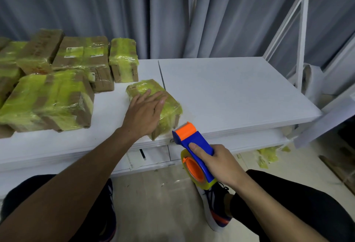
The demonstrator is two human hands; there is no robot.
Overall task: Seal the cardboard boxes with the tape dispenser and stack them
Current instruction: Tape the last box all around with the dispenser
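The left hand (147, 112) lies flat, fingers straight, on a small taped box (169, 111) near the white desk's (230, 91) front edge. The right hand (219, 162) grips the blue-and-orange tape dispenser (194, 149) just off that edge. More taped boxes (57, 80) sit at the desk's left.

Grey curtain (115, 1) hangs behind the white table (230, 91).
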